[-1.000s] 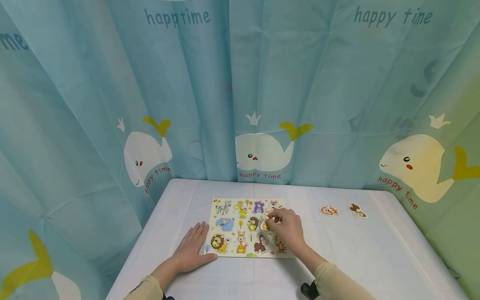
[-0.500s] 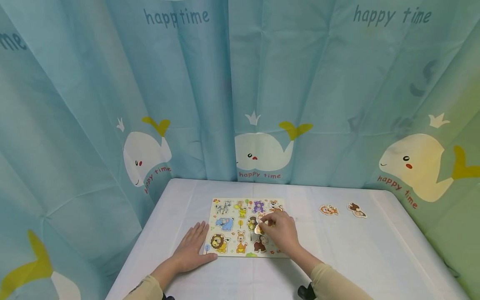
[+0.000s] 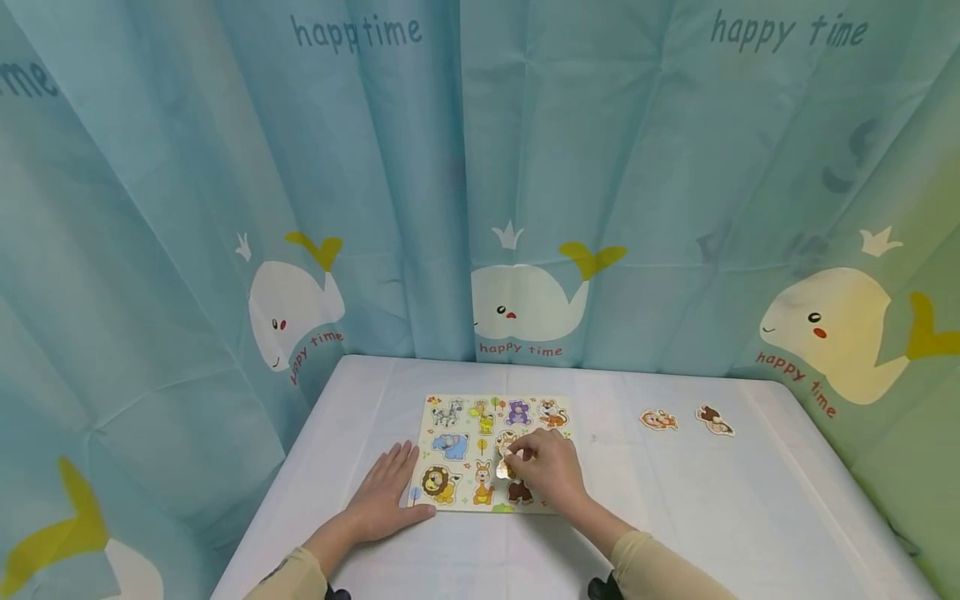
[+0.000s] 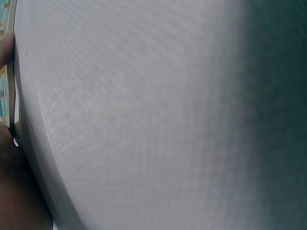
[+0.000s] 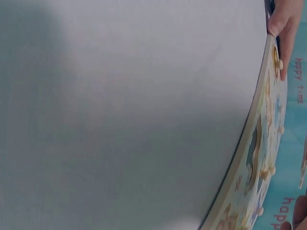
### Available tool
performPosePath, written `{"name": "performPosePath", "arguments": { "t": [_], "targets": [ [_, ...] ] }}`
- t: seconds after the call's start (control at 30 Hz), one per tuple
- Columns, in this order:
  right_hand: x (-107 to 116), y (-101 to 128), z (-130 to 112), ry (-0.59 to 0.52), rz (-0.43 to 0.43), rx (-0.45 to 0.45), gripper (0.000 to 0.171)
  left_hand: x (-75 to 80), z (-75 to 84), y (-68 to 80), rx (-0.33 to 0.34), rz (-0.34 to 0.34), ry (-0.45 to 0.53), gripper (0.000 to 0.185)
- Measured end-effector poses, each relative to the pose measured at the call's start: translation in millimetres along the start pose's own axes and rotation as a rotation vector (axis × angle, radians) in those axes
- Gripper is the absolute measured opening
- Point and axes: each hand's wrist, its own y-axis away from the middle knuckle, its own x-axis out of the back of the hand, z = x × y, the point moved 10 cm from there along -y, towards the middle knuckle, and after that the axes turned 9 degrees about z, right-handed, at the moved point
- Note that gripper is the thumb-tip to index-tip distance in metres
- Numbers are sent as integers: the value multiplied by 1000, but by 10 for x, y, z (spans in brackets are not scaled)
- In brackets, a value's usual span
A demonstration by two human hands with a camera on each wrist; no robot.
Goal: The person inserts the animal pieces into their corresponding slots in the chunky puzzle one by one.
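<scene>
An animal puzzle board (image 3: 468, 423) lies flat on the table, with animal pieces such as a lion (image 3: 439, 485), an elephant (image 3: 451, 447) and a zebra (image 3: 447, 413). My left hand (image 3: 378, 500) rests with straight fingers along the board's left edge, thumb at its near corner. Thumb and fingers of my right hand (image 3: 551, 468) pinch a light-coloured puzzle piece (image 3: 506, 467) over the middle row. That piece overlaps the hedgehog's place in the head view. In the right wrist view, pieces show small knobs (image 5: 272, 170). My right hand hides the board's lower right part.
Two loose puzzle pieces, an orange one (image 3: 659, 420) and a brown one (image 3: 715, 421), lie on the white table (image 3: 750, 500) right of the board. A blue whale-print curtain (image 3: 420, 208) hangs behind the table's far edge.
My right hand has moved left across the board with the puzzle piece, from the right column toward the hedgehog, uncovering the tiger at the top right. My left hand stays put.
</scene>
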Motion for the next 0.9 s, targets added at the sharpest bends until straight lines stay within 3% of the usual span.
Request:
{"name": "performPosePath", "arguments": {
  "t": [0.33,0.9],
  "targets": [
    [-142,112,-118,-2,-29,63,8,-33,-47,-18,12,-3,-20,109],
    [-275,198,-166,20,-83,76,8,1,-3,-9,-5,7,-5,108]
  ]
}}
